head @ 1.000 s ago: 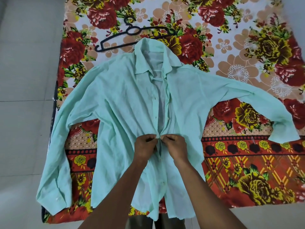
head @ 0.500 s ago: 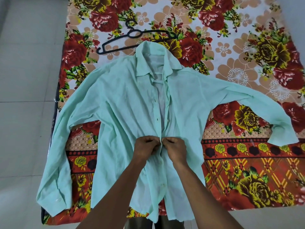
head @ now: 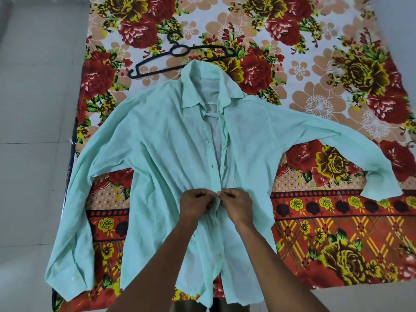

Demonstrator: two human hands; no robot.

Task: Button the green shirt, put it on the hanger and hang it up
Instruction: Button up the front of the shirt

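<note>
Both hands, left hand (head: 195,206) and right hand (head: 236,204), still pinch the green shirt (head: 157,143) placket together; no real change, upper buttons open, hanger (head: 177,56) waiting.

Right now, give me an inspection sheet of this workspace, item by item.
Surface: floral bedsheet covering a bed.
Job's things: green shirt lies face up, sleeves spread, front open above the hands; black hanger lies flat beyond the collar, its lower bar partly under it.
Clutter: nothing seen.
Grippers: left hand and right hand each pinch a placket edge at mid-front.
Cables: nothing seen.
Surroundings: pale tiled floor to the left of the bed.
</note>
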